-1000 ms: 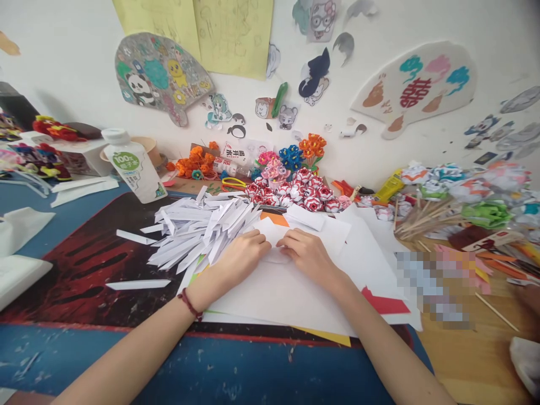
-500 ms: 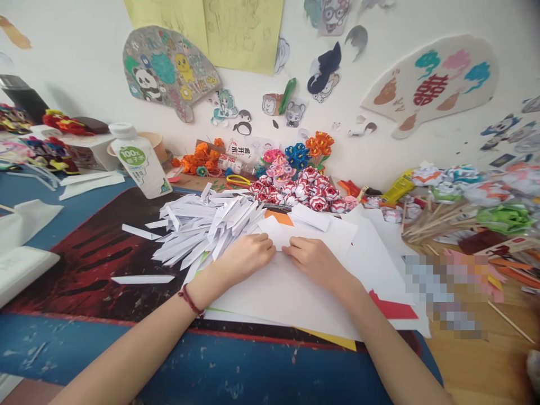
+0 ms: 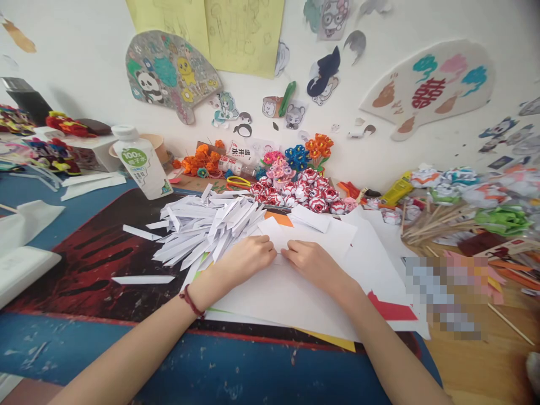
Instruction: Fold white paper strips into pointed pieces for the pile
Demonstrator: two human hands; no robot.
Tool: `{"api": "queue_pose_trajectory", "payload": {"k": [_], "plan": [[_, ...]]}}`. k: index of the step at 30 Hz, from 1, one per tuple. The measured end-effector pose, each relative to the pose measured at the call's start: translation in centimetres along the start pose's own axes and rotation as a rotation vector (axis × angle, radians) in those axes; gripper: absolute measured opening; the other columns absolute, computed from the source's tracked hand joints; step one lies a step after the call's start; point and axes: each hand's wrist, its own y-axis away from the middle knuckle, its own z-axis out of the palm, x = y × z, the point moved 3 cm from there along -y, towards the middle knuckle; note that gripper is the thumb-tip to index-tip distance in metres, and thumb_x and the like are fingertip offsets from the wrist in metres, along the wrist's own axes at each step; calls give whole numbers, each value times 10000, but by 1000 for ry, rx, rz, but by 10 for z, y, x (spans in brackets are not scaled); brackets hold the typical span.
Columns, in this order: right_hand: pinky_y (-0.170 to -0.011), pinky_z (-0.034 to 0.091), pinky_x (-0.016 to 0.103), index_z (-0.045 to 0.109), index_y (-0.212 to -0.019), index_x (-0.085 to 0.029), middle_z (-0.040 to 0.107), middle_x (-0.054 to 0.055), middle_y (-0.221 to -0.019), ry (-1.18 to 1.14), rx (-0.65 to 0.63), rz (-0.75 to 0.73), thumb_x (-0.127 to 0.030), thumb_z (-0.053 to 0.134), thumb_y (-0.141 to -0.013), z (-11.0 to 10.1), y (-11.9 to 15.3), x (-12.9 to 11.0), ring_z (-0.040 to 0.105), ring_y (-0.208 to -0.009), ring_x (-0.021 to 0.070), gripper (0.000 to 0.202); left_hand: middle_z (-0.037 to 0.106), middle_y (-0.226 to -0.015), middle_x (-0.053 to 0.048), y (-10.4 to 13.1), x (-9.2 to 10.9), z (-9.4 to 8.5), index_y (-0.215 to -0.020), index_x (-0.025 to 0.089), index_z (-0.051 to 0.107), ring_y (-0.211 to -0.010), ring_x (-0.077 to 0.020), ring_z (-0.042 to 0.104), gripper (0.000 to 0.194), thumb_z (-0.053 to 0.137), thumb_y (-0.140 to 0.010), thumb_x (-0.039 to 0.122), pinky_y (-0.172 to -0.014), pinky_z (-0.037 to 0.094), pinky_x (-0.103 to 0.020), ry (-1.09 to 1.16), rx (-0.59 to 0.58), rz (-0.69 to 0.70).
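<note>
My left hand (image 3: 250,257) and my right hand (image 3: 314,261) face each other with a small gap between the fingertips. Both have their fingers curled and pinched on a small piece of white paper (image 3: 273,228), part of which shows just beyond the fingers. The rest of that piece is hidden by the hands. Beneath them lies a large white sheet (image 3: 291,298), on top of other coloured sheets. To the left of my left hand is a heap of folded white paper strips (image 3: 202,225).
A white bottle (image 3: 141,163) stands behind the dark mat (image 3: 97,253). Red-and-white flowers (image 3: 312,191) are gathered at the back. Wooden sticks (image 3: 439,222) and paper flowers lie to the right. One loose folded strip (image 3: 143,279) rests on the mat.
Both hands stay in nearly the same place, with only a small shift of the fingers. Less of the small paper shows between the fingertips now.
</note>
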Motion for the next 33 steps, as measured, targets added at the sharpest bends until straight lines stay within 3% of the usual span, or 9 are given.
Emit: {"api": "queue_pose_trajectory", "payload": {"k": [10,26,33], "plan": [[-581,319,282,606,-796,-149,560,19,-767,-30,-82,38,-135,482,-933,-4,-1,0,511,-648,138,185,574,-734,-45,-2,0,1,-746,145,565,-737,-201,526,142,535,-884,149,-601,362,-331,-17,-2,30],[-610,350,270,612,-808,-155,572,23,-782,-87,-115,42,-99,513,-905,-11,0,-2,545,-682,148,149,578,-749,-52,-2,0,0,-756,145,576,-750,-194,529,193,477,-919,173,-615,375,-314,50,-43,-39],[-637,363,259,653,-929,-154,581,32,-802,-189,-149,84,-43,481,-881,-17,0,-2,561,-705,147,210,592,-776,-66,0,2,-4,-799,134,598,-794,-208,550,117,520,-886,138,-638,397,-314,30,-79,-55]]}}
